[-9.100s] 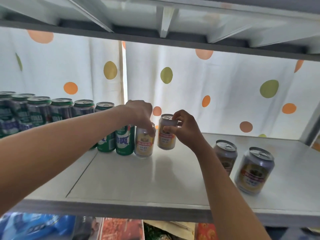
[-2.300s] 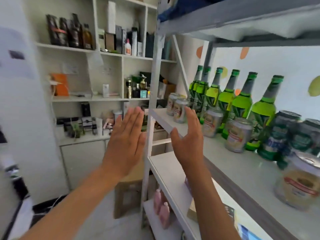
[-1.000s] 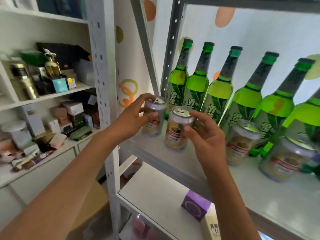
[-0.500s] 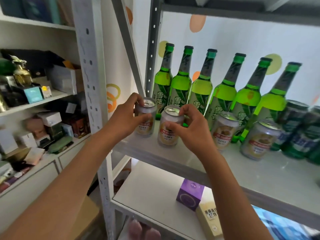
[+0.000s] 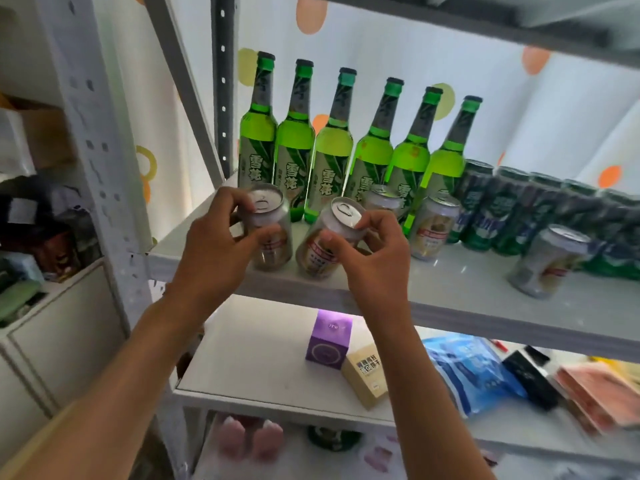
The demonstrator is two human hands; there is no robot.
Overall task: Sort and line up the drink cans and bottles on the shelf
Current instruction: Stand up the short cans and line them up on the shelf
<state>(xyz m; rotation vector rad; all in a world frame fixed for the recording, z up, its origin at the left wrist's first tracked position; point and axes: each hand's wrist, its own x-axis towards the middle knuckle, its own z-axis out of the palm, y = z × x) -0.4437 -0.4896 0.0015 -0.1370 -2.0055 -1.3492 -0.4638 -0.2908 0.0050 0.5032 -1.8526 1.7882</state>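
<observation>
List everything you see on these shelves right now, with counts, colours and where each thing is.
bottles: six, green, row at back left of the upper shelf
silver cans: five, silver with gold and red labels, front of upper shelf; two in the hands
green cans: a row, count unclear, green and blue, right of the bottles
purple box: one, lower shelf
tan box: one, beside the purple box
blue bag: one, lower shelf, right
left hand: grips the left silver can
right hand: grips a tilted silver can
</observation>
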